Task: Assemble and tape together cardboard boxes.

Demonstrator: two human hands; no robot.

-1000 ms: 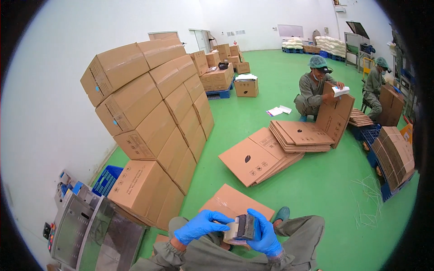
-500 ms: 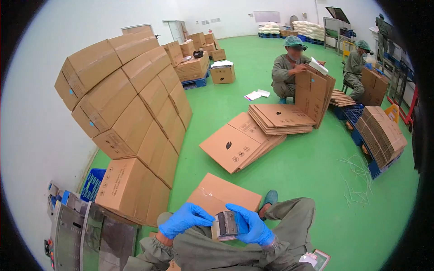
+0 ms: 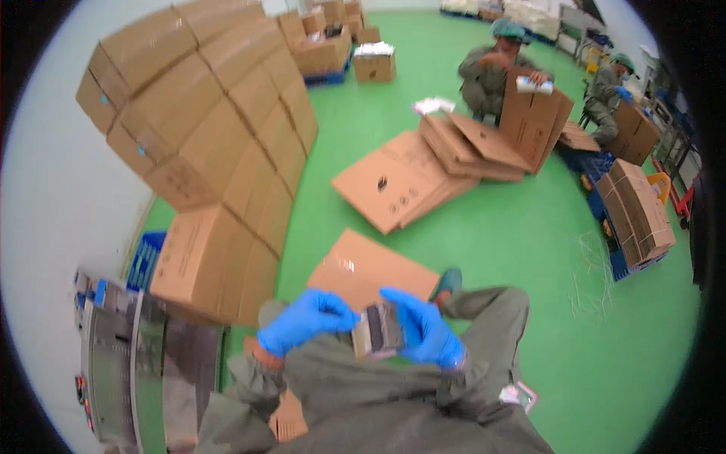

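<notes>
Angling inward, right grip [image 3: 429,333] holds tape dispenser [image 3: 379,331].

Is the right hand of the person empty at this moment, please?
No, the blue-gloved right hand holds the tape dispenser, with the blue-gloved left hand close at its other side.

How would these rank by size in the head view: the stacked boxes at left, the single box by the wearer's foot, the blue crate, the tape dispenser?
1. Stacked boxes
2. Single box
3. Blue crate and tape dispenser: much alike; the crate is partly hidden and the dispenser nearer, so unranked.
</notes>
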